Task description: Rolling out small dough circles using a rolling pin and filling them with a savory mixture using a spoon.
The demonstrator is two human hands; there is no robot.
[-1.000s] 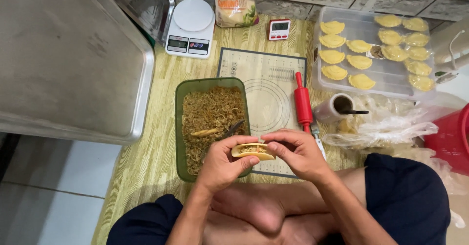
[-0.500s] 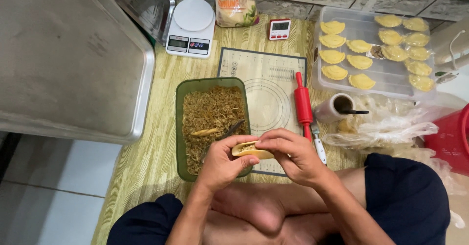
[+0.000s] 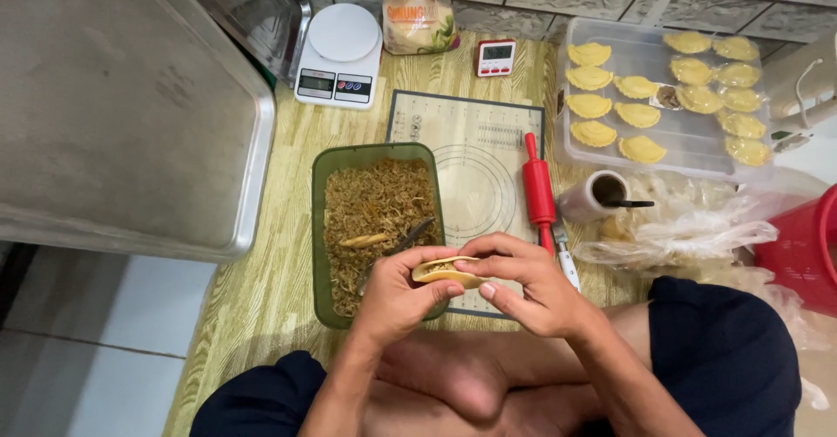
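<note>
Yellow pastry (image 3: 446, 271) pinched between hands (image 3: 471, 293), seemingly half-closed

A single head-worn camera looks steeply down, close above the wooden board (image 3: 261, 254) and lap.

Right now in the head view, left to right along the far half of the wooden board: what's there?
Metal tray → white kitchen scale → bag of flour → small digital timer → red rolling pin → clear plastic tray of folded yellow pastries.
</note>
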